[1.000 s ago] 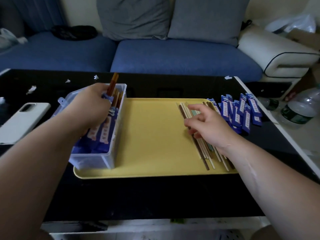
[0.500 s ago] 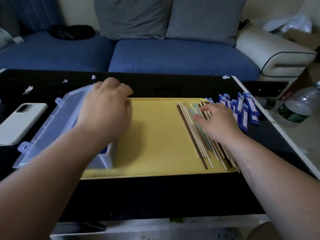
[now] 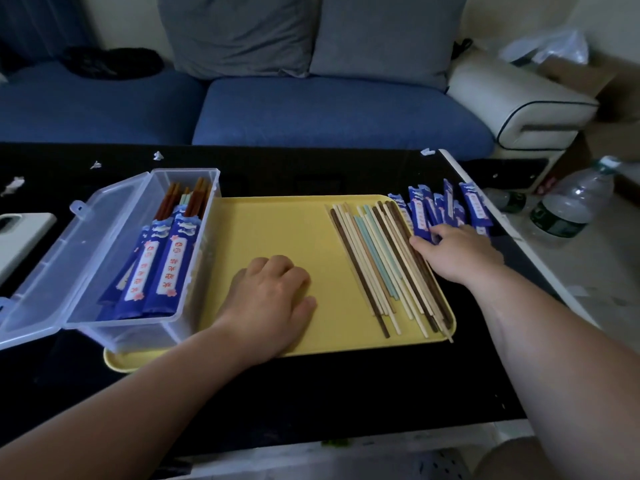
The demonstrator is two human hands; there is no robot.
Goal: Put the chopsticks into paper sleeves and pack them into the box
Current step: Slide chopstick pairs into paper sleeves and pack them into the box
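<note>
Picking one sleeve out of the heap of paper sleeves [image 3: 471, 206] is where I think this could slip. They lean on each other just off the right edge of the yellow tray [image 3: 277, 226], so a careless tug may drag several along or knock some toward the water bottle [image 3: 571, 206]. My right hand [image 3: 457, 254] also sits just beside the loose chopsticks [image 3: 377, 258] fanned along the tray's right side. A brush of my wrist could roll the outer dark ones over the rim onto the black table [image 3: 311, 393].

That hand lies palm down with fingers bent, fingertips and thumb touching the lower end of a sleeve. I cannot tell whether one is actually pinched.

My left hand [image 3: 273, 292] rests on the bare middle of the tray, fingers loosely curled, holding nothing.

Further left the clear box [image 3: 138, 332] stands on the tray's end, lid [image 3: 69, 258] swung open, with sleeved pairs [image 3: 173, 268] lying inside.
</note>
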